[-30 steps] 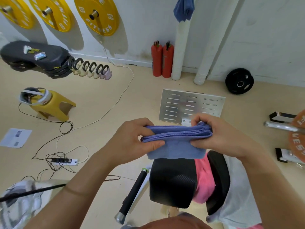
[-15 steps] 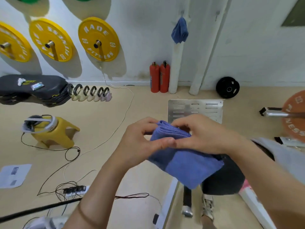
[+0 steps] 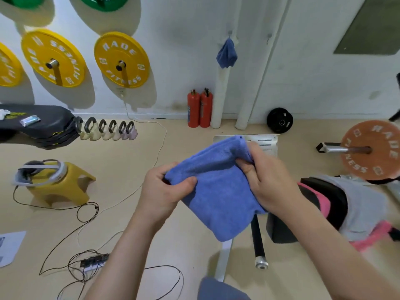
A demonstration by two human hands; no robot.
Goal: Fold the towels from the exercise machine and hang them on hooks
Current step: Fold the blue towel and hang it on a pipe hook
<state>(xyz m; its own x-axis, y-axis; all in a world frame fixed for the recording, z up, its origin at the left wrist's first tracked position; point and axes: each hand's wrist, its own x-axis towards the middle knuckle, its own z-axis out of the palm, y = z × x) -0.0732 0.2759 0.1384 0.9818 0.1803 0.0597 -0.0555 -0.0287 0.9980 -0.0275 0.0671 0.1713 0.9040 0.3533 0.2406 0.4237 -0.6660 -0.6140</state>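
I hold a folded blue towel (image 3: 218, 195) in front of me with both hands. My left hand (image 3: 166, 189) pinches its left corner. My right hand (image 3: 266, 180) grips its upper right edge, and the rest hangs down as a square. Another blue towel (image 3: 226, 54) hangs from a hook (image 3: 230, 33) on the white wall. A second hook (image 3: 269, 36) to its right is bare. At the right, a grey towel (image 3: 363, 204) and a pink towel (image 3: 324, 202) lie over the exercise machine's black pad (image 3: 324, 191).
Two red fire extinguishers (image 3: 200, 109) stand by the wall, next to white pipes (image 3: 223, 96). Yellow weight plates (image 3: 122, 60) hang on the left wall. A yellow stool (image 3: 62, 187), cables and a power strip (image 3: 93, 259) lie on the floor at left. A barbell with an orange plate (image 3: 372, 150) is at right.
The view has tilted up toward the wall and its hooks. The towel has turned from a flat bundle held level into a hanging square, and my hands have shifted along its top edge.
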